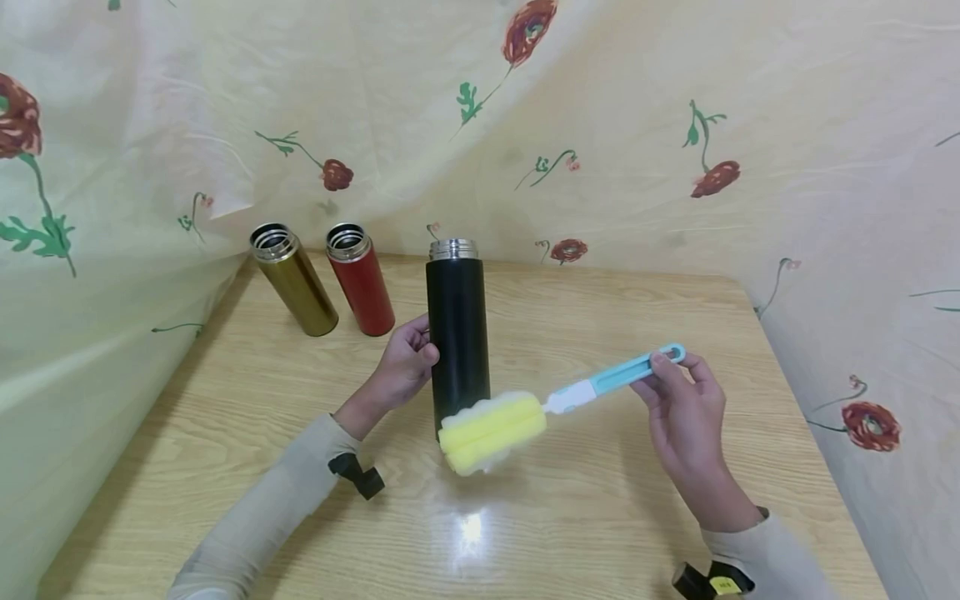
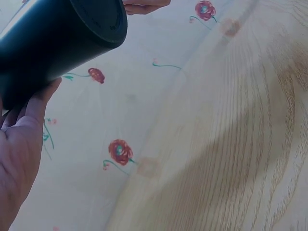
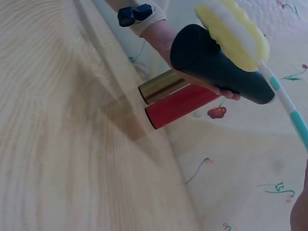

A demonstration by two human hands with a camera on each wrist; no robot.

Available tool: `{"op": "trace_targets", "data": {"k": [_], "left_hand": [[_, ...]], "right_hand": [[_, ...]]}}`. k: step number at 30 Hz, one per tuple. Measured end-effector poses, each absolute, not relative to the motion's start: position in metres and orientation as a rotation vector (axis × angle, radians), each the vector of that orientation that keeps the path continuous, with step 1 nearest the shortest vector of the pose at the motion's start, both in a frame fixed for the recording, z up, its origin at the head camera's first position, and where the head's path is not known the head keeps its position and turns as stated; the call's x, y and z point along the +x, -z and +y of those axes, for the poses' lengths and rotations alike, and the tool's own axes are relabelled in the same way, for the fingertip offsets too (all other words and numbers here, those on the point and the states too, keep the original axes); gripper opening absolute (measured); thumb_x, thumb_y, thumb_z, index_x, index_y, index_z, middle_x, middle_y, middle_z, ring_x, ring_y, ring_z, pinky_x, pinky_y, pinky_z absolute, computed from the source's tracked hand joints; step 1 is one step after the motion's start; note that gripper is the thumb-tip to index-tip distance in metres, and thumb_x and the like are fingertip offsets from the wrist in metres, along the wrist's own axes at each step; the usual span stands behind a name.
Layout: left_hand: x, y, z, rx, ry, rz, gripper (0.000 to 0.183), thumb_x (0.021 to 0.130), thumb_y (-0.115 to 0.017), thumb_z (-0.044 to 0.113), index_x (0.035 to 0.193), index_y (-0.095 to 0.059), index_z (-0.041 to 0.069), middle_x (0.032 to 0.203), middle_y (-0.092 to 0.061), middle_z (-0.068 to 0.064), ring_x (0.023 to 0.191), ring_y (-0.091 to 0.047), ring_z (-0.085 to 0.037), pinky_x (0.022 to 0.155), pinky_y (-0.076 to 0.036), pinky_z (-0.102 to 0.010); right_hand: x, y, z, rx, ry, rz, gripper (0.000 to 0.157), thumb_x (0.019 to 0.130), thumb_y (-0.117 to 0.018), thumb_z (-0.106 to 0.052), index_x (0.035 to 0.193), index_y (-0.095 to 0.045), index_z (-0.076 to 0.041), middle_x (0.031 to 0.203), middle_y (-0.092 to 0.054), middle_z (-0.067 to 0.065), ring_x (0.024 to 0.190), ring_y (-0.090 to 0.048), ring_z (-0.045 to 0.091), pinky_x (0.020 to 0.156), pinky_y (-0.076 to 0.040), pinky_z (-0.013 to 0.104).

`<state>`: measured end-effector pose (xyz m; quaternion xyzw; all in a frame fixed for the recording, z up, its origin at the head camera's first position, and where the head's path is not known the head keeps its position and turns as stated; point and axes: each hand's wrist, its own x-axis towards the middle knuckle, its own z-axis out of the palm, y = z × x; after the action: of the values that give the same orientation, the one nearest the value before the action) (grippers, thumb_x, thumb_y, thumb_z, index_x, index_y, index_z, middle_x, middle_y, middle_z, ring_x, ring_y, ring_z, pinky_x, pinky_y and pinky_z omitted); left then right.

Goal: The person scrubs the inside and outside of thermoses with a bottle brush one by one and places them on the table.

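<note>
My left hand (image 1: pixel 401 367) grips a tall black thermos flask (image 1: pixel 457 325) around its side. The flask is upright, without a lid, and its steel threaded neck shows. In the left wrist view, the base of the flask (image 2: pixel 57 38) hangs above the table. Between thumb and fingers, my right hand (image 1: pixel 686 417) pinches the end of a bottle brush (image 1: pixel 622 375) with a light blue and white handle. Its yellow and white sponge head (image 1: pixel 495 429) points left and overlaps the lower part of the flask in the head view.
A gold flask (image 1: pixel 298 287) and a red flask (image 1: pixel 362 287), both lidless, stand upright at the back left of the wooden table (image 1: pixel 570 517). Cloth (image 1: pixel 600 100) printed with red flowers hangs behind the table and along its sides.
</note>
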<state>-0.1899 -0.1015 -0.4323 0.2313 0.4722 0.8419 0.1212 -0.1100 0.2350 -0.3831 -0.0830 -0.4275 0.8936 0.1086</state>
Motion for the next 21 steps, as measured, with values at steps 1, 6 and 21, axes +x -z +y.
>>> {"op": "trace_targets", "data": {"k": [1, 6, 21], "left_hand": [[-0.19, 0.432, -0.101, 0.667, -2.452, 1.395, 0.071, 0.076, -0.081, 0.052, 0.13, -0.062, 0.01, 0.113, -0.075, -0.002, 0.1, -0.072, -0.012, 0.087, -0.06, -0.028], [-0.189, 0.432, -0.101, 0.626, -2.431, 1.457, 0.073, 0.075, -0.081, 0.053, 0.13, -0.061, 0.01, 0.114, -0.075, -0.002, 0.1, -0.073, -0.013, 0.089, -0.059, -0.03], [-0.185, 0.431, -0.098, 0.615, -2.39, 1.528, 0.098, 0.074, -0.082, 0.055, 0.142, -0.048, -0.007, 0.119, -0.074, -0.001, 0.104, -0.072, -0.014, 0.09, -0.059, -0.032]], "right_hand": [[-0.108, 0.384, 0.235, -0.243, -2.619, -1.264, 0.008, 0.098, -0.06, 0.007, 0.1, -0.057, 0.0, 0.093, -0.065, 0.007, 0.08, -0.074, 0.017, 0.084, -0.059, 0.03], [-0.102, 0.387, 0.237, -0.168, -2.589, -1.281, 0.009, 0.099, -0.057, 0.009, 0.1, -0.058, 0.001, 0.091, -0.068, 0.009, 0.08, -0.075, 0.018, 0.081, -0.06, 0.031], [-0.114, 0.378, 0.237, -0.094, -2.583, -1.156, 0.011, 0.098, -0.056, 0.013, 0.105, -0.056, 0.005, 0.089, -0.067, 0.013, 0.077, -0.074, 0.021, 0.079, -0.059, 0.034]]}}
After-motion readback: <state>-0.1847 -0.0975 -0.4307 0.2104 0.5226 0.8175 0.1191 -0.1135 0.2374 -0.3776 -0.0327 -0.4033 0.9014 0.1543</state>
